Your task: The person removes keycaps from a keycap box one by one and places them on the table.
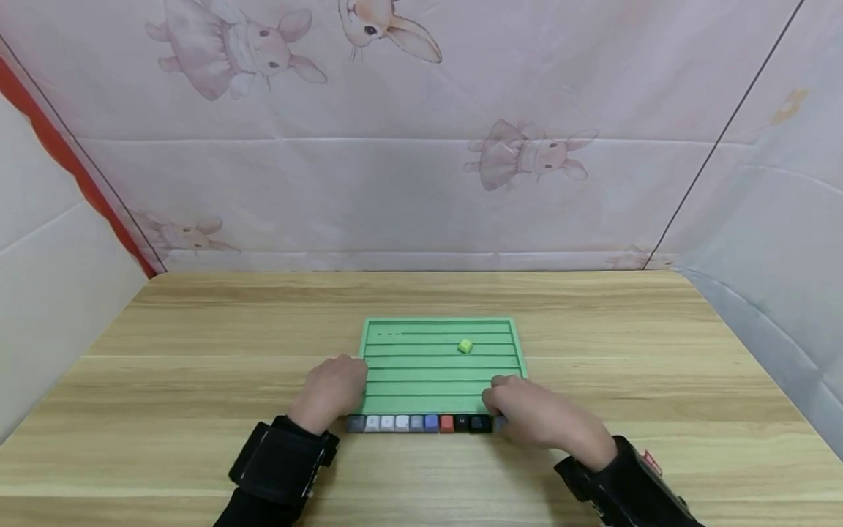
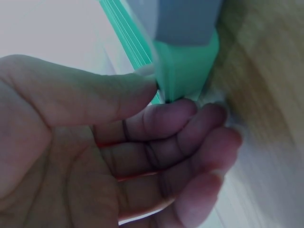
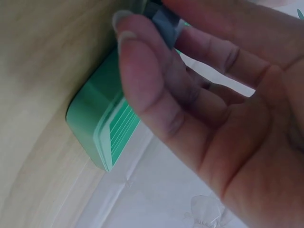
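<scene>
A green ridged tray (image 1: pixel 443 361) lies on the table. Along its near edge runs a row of keycaps (image 1: pixel 402 423) in grey, white, blue, red and black. One yellow-green keycap (image 1: pixel 465 346) sits tilted on the upper ridges. My left hand (image 1: pixel 332 388) grips the tray's left side, its thumb (image 2: pixel 126 97) on the top and curled fingers (image 2: pixel 164 118) against the outer wall. At the row's right end, my right hand (image 1: pixel 536 417) pinches a grey-blue keycap (image 3: pixel 165 26), partly hidden by thumb and fingers. The tray's right wall (image 3: pixel 90 126) runs beside those fingers.
The wooden table (image 1: pixel 165 380) spreads out on both sides of the tray. Behind it hangs a pale curtain (image 1: pixel 395 205) with rabbit prints, and white cloth walls (image 1: pixel 59 293) flank the sides. Black straps (image 1: pixel 283 461) wrap both wrists.
</scene>
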`<state>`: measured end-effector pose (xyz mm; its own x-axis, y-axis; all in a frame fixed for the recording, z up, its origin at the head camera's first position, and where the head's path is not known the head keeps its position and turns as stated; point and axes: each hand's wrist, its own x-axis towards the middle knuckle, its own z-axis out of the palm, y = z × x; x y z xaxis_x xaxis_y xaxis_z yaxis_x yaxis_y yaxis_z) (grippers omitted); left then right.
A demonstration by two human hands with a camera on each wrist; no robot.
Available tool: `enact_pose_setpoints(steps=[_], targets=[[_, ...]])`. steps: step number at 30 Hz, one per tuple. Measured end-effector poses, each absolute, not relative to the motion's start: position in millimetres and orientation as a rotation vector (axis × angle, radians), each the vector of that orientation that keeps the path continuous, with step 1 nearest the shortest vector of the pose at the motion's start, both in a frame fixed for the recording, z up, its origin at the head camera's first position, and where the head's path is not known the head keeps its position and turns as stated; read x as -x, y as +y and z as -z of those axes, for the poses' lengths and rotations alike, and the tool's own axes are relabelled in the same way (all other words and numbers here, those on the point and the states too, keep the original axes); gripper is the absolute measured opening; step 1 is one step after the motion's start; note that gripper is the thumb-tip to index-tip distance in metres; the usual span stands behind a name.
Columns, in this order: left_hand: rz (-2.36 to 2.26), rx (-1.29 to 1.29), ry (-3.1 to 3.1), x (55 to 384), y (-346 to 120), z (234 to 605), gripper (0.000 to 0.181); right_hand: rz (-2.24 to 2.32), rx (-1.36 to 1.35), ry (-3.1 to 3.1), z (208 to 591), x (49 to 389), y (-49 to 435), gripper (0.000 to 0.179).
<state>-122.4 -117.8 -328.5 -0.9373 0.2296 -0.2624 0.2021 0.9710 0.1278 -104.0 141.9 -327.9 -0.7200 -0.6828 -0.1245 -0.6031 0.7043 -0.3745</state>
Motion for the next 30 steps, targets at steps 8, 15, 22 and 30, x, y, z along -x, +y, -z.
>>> enact_pose_setpoints(steps=[8, 15, 22, 30], targets=[[-0.149, -0.321, 2.846, 122.4, -117.7, 328.4, 0.015, 0.430, 0.996, 2.673, 329.4, 102.7, 139.5, 0.022], [-0.157, -0.320, 2.843, 122.7, -118.3, 329.6, 0.015, 0.440, 1.011, 2.673, 329.6, 102.6, 140.6, 0.022], [-0.157, -0.327, 2.847, 122.7, -118.7, 329.0, 0.015, 0.422, 1.007, 2.693, 329.5, 104.3, 140.8, 0.023], [-0.152, -0.332, 2.850, 122.2, -118.3, 328.3, 0.014, 0.412, 1.010, 2.697, 329.7, 103.5, 139.8, 0.023]])
